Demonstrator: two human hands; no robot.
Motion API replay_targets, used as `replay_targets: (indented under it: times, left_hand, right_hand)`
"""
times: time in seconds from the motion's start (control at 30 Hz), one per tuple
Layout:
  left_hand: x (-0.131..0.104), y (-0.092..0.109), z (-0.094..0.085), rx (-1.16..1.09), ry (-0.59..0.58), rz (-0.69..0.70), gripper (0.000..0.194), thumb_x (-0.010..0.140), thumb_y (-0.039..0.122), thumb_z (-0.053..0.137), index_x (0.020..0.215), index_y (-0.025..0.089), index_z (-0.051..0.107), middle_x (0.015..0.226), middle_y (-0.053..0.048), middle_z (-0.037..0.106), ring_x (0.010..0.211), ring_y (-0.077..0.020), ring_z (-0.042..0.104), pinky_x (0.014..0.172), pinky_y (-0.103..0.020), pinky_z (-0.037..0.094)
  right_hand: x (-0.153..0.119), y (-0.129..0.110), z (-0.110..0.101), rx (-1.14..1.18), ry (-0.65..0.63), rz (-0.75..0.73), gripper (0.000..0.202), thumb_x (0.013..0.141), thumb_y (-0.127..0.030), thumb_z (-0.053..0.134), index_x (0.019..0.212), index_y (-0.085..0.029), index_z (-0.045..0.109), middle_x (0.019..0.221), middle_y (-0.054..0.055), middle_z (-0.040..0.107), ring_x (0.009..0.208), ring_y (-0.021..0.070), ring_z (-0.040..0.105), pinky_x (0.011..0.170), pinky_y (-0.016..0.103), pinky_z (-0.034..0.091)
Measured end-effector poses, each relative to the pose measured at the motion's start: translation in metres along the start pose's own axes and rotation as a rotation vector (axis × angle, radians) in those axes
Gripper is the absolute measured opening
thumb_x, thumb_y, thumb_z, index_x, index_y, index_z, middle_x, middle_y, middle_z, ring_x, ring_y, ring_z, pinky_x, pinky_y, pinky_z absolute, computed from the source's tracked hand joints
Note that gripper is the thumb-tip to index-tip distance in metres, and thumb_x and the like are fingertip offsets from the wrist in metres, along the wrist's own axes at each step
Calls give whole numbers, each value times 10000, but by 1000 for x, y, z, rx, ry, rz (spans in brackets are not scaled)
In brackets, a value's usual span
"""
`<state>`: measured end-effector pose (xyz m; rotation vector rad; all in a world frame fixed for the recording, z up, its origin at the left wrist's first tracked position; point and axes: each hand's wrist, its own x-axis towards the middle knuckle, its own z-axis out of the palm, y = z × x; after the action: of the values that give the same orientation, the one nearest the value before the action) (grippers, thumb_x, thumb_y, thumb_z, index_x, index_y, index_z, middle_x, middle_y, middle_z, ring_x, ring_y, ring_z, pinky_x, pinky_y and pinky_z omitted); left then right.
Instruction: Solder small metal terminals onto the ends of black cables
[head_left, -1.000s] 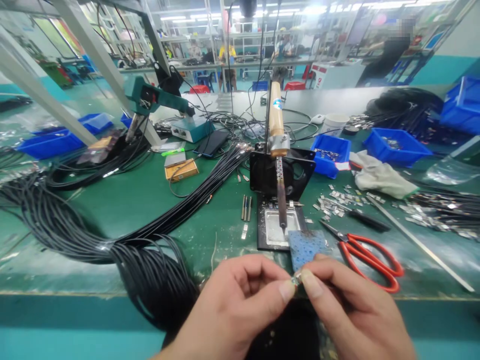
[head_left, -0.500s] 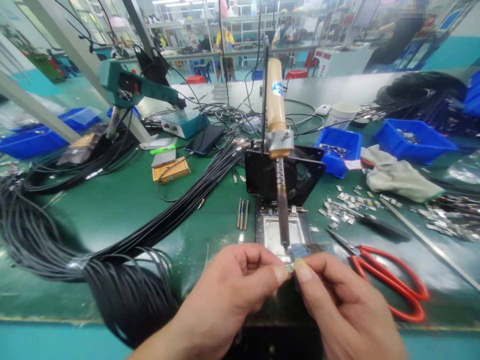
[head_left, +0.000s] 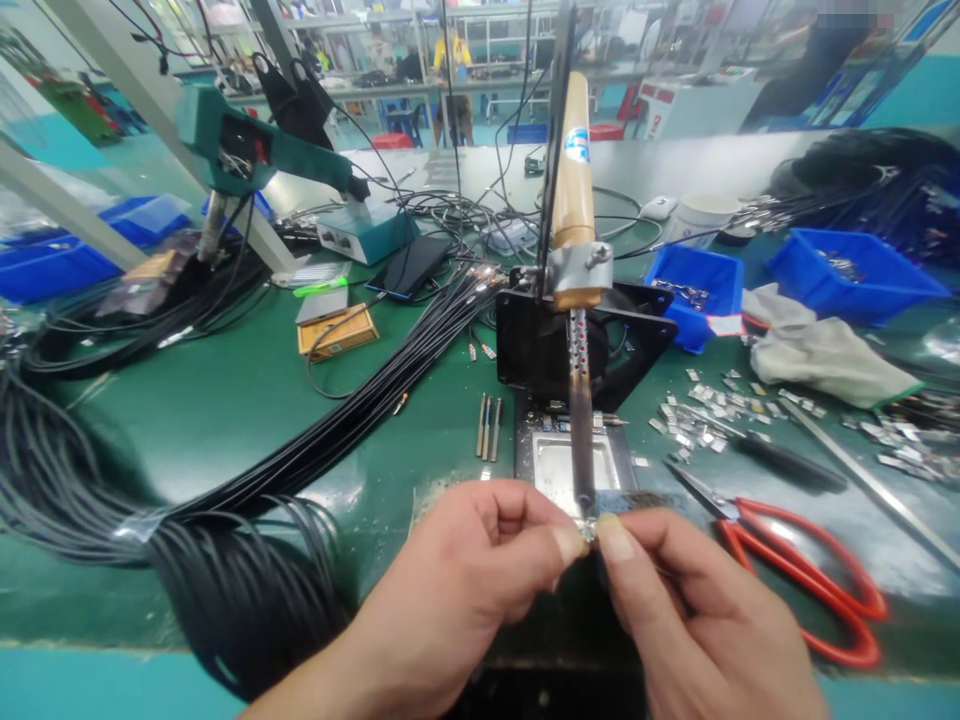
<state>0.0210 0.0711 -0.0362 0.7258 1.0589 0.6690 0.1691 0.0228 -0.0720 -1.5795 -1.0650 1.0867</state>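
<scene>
- The left hand (head_left: 480,570) and right hand (head_left: 697,600) pinch a small metal part (head_left: 588,533) between their thumbs and fingers; fingertips cover most of it, leaving its shape hard to make out.
- The part sits right below the tip of the soldering iron (head_left: 583,420), which stands at twelve o'clock; whether they touch cannot be told.
- The right hand hides most of the blue sponge (head_left: 622,502).
- At nine o'clock, the black cable bundle (head_left: 247,590) on the desk (head_left: 405,440) runs out of frame.
- At three o'clock, the right hand covers part of the red-handled scissors (head_left: 840,540).
- A second ago the part was clear of the tip, and more of the sponge showed.
</scene>
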Motion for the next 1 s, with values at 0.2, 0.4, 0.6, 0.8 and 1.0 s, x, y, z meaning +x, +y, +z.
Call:
replay_targets:
  times: [0.2,0.4,0.6,0.8,1.0]
  left_hand:
    - [1,-1,0,0,-1,16,201,817,281,755,711,152,644,553,82,417,490,-67,230,463,-239,171]
    - [3,-1,2,13,10,22,207,817,285,757,705,154,642,557,80,416,493,-68,232,460,-235,175]
    - [3,-1,0,16,14,28,186,827,272,746,724,151,652,565,76,429,493,-66,245,460,-231,181]
    - [1,-1,1,11,11,28,195,824,284,753,724,152,651,570,77,425,494,-66,230,453,-229,174]
    - [1,0,1,14,16,32,183,825,272,747,720,153,656,561,79,426,491,-65,237,454,-223,187]
  right_hand:
    - [2,3,0,3,5,-35,330,939,-524,642,818,-220,687,571,-27,580,490,123,505,447,214,414]
    - [1,0,1,10,28,16,353,918,-554,655,837,-215,714,572,-26,591,509,117,495,473,214,414]
    - [2,-2,2,13,41,-12,341,912,-540,665,820,-216,719,553,-23,581,492,122,491,455,221,406]
    - [2,-2,2,0,53,-30,322,914,-524,664,806,-225,715,548,-34,568,488,116,498,452,203,423]
    - [1,-2,3,1,51,-5,333,919,-538,652,814,-227,708,554,-33,569,487,112,483,444,202,407]
